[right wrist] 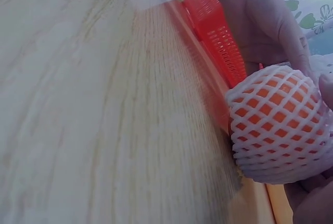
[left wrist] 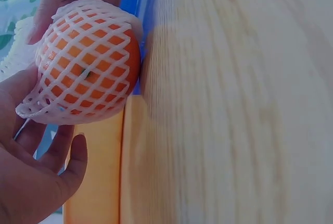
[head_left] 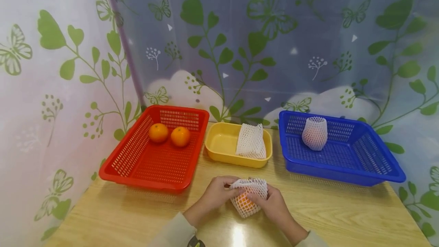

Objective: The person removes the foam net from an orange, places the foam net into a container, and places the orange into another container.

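Observation:
Between both hands, close over the table's front part, is an orange (head_left: 245,202) inside a white foam net sleeve (head_left: 258,186). My left hand (head_left: 217,193) pinches the sleeve's left side between thumb and fingers. The right hand (head_left: 274,204) grips its right side, thumb lying across the front of the net. In the left wrist view the mesh stretches round the orange (left wrist: 86,73), and a bare strip of peel shows along one edge. The right wrist view shows the net covering most of the fruit (right wrist: 281,122).
A red basket (head_left: 147,184) at left holds two bare oranges (head_left: 169,135). The yellow tray (head_left: 219,157) in the middle holds flat white net sleeves (head_left: 251,142). At right, a blue basket (head_left: 343,172) contains one sleeved fruit (head_left: 314,134). A patterned curtain hangs behind.

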Available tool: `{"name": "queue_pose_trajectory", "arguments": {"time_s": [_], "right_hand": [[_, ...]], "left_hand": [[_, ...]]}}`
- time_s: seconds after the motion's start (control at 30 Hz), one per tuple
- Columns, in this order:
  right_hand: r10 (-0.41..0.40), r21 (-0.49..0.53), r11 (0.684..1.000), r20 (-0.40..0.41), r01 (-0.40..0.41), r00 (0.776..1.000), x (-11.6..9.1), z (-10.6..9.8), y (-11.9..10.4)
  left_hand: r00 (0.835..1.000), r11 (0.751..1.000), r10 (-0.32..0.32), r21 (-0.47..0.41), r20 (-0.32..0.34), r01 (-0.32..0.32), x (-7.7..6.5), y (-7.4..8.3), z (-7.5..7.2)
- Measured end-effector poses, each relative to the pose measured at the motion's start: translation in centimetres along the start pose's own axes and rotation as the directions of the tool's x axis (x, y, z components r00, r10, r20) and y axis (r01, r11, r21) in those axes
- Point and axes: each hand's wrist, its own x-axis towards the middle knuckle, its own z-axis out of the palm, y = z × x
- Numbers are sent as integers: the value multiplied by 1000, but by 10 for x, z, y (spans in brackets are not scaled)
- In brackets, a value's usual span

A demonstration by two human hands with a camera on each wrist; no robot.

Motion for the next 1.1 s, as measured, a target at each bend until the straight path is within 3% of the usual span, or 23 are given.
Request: {"name": "queue_pose_trajectory", "arguments": {"time_s": [0.43,0.73,0.9,1.1], "right_hand": [[-5,15,1000,-7,5,1000,0,-1,3],[-29,15,999,-58,29,998,1,-1,0],[-35,31,999,-123,39,992,1,0,-4],[-16,38,999,-139,21,990,1,-1,-6]], "left_hand": [[996,998,-67,-13,65,68,1,0,-3],[989,998,-56,-20,135,60,1,0,-4],[990,999,-41,-19,136,44,3,-1,-3],[989,999,-2,-47,148,9,4,-2,0]]}}
